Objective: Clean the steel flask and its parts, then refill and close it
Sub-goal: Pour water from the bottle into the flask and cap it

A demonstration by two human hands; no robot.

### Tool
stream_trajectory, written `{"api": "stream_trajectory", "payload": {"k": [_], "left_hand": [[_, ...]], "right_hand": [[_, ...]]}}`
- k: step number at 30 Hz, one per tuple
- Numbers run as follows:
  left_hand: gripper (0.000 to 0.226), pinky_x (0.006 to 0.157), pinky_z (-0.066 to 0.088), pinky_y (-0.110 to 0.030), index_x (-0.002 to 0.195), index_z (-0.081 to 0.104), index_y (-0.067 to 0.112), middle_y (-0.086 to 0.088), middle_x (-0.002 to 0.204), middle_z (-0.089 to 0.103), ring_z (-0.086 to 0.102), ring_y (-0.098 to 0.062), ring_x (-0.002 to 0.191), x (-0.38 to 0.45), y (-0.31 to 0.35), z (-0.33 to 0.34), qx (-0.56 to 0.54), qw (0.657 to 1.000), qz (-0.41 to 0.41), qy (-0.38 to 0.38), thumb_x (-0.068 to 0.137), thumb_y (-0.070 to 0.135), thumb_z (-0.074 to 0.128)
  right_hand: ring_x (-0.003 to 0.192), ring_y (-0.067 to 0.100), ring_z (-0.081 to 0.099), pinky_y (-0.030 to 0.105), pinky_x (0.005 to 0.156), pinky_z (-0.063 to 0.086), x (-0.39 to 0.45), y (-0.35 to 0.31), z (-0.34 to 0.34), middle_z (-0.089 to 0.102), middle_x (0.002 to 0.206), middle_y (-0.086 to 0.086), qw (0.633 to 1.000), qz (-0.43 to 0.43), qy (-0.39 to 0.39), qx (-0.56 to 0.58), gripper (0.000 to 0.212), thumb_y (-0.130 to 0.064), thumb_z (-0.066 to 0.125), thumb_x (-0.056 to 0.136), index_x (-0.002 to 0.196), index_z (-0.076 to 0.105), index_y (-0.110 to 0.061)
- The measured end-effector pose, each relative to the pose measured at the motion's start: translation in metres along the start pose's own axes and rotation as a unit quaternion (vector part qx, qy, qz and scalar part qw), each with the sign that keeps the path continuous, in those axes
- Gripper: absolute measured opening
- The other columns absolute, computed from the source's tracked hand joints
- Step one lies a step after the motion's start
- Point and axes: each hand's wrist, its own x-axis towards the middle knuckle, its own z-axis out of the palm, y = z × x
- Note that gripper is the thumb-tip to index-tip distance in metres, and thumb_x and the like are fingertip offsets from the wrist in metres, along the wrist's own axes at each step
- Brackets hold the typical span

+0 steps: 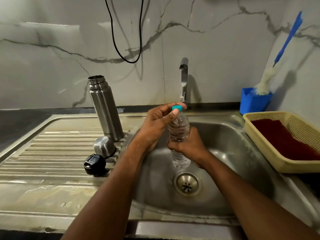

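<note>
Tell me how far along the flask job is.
Done, apparently: the flask stands open on the drainboard, its steel cup and black stopper beside it. In hand: the right hand holds a water bottle over the sink; the left hand pinches its teal cap. Left: refill, then close the flask.

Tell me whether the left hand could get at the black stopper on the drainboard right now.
Probably not at once: the left hand pinches the teal cap on the plastic bottle. The path to the black stopper looks free otherwise.

Bottle brush [284, 49]: handle tip blurred near the right edge. Basket [270, 146]: right side cut off. Cable [124, 32]: upper ends leave the frame.
</note>
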Motion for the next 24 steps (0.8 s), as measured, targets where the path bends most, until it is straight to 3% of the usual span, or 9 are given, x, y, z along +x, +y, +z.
{"api": "stream_trajectory", "payload": {"k": [4,9,13,16,19,22,24], "left_hand": [[0.025,0.102,0.057,-0.036,0.120,0.077,0.007,-0.007,0.117,0.079,0.073,-0.018,0.115,0.001,-0.003,0.009,0.020,0.996,0.003,0.087,0.096,0.010,0.073],[0.035,0.096,0.062,-0.044,0.113,0.080,0.013,0.000,0.108,0.081,0.076,-0.015,0.103,0.001,-0.005,0.023,0.062,0.976,-0.010,0.210,0.080,0.020,0.091],[0.039,0.103,0.059,-0.043,0.129,0.073,0.009,-0.005,0.124,0.077,0.072,-0.016,0.119,0.002,0.002,0.016,0.073,0.988,0.047,0.124,0.090,0.011,0.081],[0.032,0.104,0.058,-0.036,0.129,0.071,0.004,-0.009,0.120,0.078,0.072,-0.016,0.118,0.001,0.010,0.005,0.091,0.991,0.074,0.067,0.098,-0.002,0.068],[0.025,0.100,0.060,-0.039,0.115,0.080,0.020,0.009,0.105,0.081,0.076,-0.005,0.103,0.002,0.012,0.001,0.172,0.975,0.082,0.116,0.090,0.014,0.083],[0.028,0.085,0.063,-0.024,0.103,0.082,0.021,0.015,0.094,0.080,0.076,0.000,0.090,0.001,0.013,0.004,0.164,0.970,0.061,0.168,0.077,0.023,0.093],[0.029,0.077,0.058,-0.013,0.106,0.082,0.019,0.018,0.096,0.077,0.074,0.004,0.091,0.002,0.015,0.004,0.190,0.967,0.068,0.155,0.079,0.025,0.091]], "right_hand": [[0.071,0.011,0.073,0.027,0.062,0.060,0.005,0.004,0.003,0.075,0.080,-0.003,0.997,0.016,0.057,-0.057,0.037,-0.004,0.089,0.062,0.093,0.073,-0.016],[0.077,0.000,0.069,0.009,0.058,0.050,0.006,0.004,0.001,0.072,0.088,-0.012,0.988,0.008,0.104,-0.111,0.055,-0.010,0.093,0.059,0.107,0.069,-0.025],[0.079,0.006,0.073,0.024,0.067,0.060,0.004,0.004,0.002,0.075,0.090,-0.008,0.991,0.005,0.100,-0.093,0.057,-0.013,0.092,0.058,0.109,0.069,-0.023],[0.076,0.006,0.073,0.027,0.066,0.061,0.004,0.005,0.005,0.076,0.087,-0.007,0.989,-0.001,0.102,-0.103,0.055,-0.019,0.090,0.056,0.107,0.071,-0.023],[0.076,0.005,0.073,0.026,0.067,0.060,0.003,0.006,0.006,0.075,0.086,-0.009,0.989,-0.006,0.099,-0.107,0.053,-0.018,0.091,0.056,0.104,0.070,-0.024],[0.077,0.005,0.073,0.025,0.067,0.061,0.003,0.007,0.005,0.075,0.088,-0.008,0.990,-0.010,0.090,-0.108,0.055,-0.017,0.092,0.058,0.107,0.069,-0.023],[0.076,0.006,0.073,0.024,0.065,0.060,0.003,0.007,0.005,0.075,0.088,-0.007,0.991,-0.010,0.083,-0.105,0.054,-0.014,0.092,0.059,0.107,0.070,-0.021]]}}
